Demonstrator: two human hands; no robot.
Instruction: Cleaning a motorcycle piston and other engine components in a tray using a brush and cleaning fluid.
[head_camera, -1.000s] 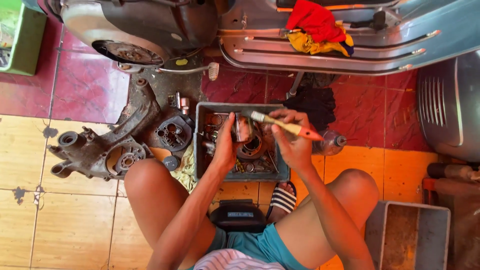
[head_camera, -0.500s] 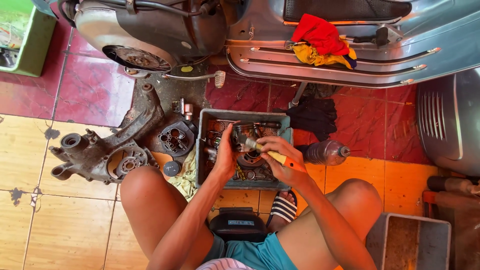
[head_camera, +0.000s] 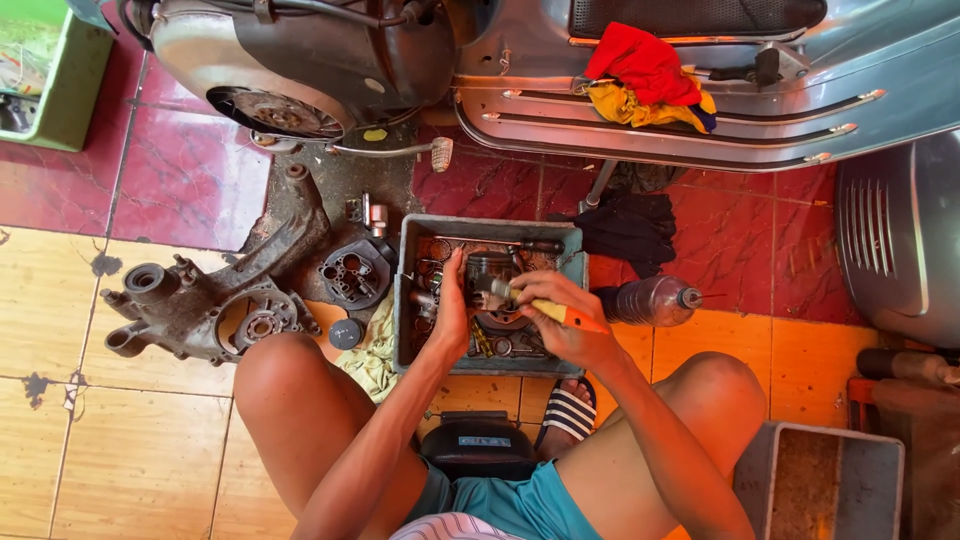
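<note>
The left hand (head_camera: 452, 312) grips a greasy metal part (head_camera: 490, 300) in the gray tray (head_camera: 404, 300). The right hand (head_camera: 560, 320) pinches an orange-handled brush (head_camera: 540, 308). The part looks heavy, hard and slippery; best held by its sides.

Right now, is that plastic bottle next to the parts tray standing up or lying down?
Lying down. The plastic bottle rests on its side on the floor tiles, right of the parts tray, its capped neck pointing away from the tray.

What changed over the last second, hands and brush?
The right hand brought the orange-handled brush down from above the grey tray onto the parts inside it, its grip unchanged. The left hand stayed on the metal part in the tray. The engine casing and plastic bottle did not move.
</note>
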